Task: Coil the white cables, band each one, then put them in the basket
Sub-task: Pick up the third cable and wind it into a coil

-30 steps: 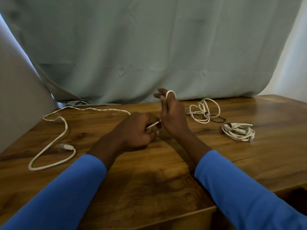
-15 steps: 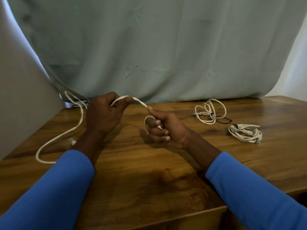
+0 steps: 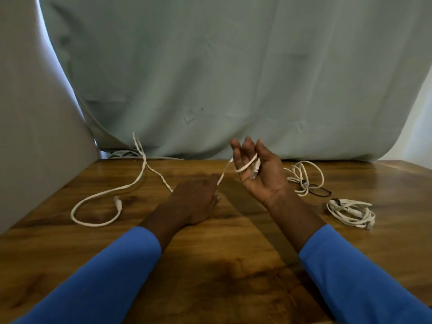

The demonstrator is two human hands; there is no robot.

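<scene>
**Coiling, first turn.** The right hand is raised palm-up with its fingers almost straight. One turn of the white cable lies round them, and its plug rests in the palm. The left hand, knuckles up on the table, appears to pinch the same cable between thumb and forefinger; the rest trails loose to the left. Risk: on fingers this open, a hard pull could slide the turn off. No basket is in sight.

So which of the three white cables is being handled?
The long uncoiled cable, trailing left: it loops round the right hand and runs to the left hand. The rear coil and front bundle lie untouched.
</scene>
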